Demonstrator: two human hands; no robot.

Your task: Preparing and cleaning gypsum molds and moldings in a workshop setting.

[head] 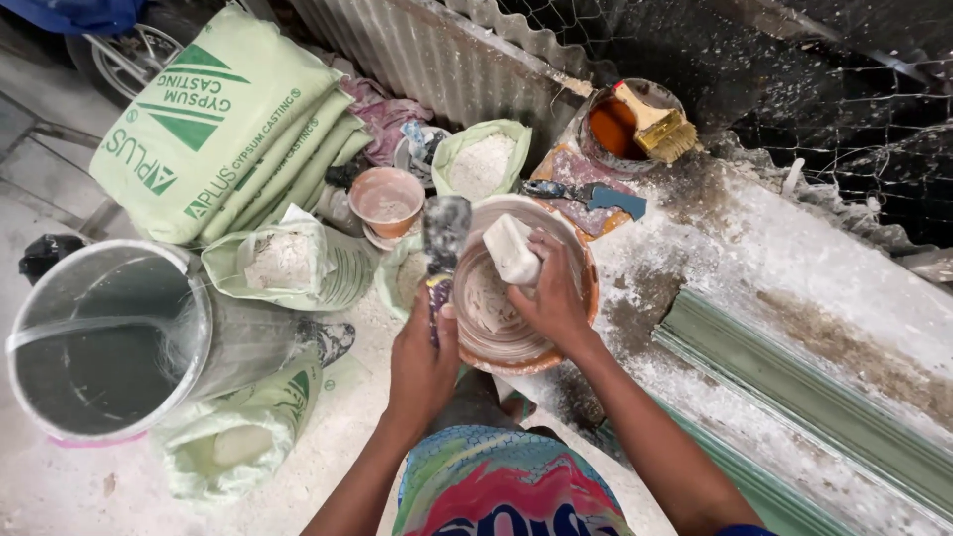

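My left hand [421, 359] grips the handle of a wide putty knife [446, 236], its plaster-caked blade standing upright beside an orange mixing bowl [590, 288]. The bowl's inside is coated with pale plaster. My right hand [552, 295] reaches over the bowl and holds a white lump of plaster [511, 248] above its middle. Both hands are close together at the bowl's near rim.
Stacked green gypsum sacks [223, 124] lie at the left, with open bags of white powder [481, 159] and a small pink bowl [387, 199] near them. A large bucket [104, 337] stands lower left. A tin of brown liquid [615, 129] with a brush [657, 126] and a green moulding [794, 387] are on the right.
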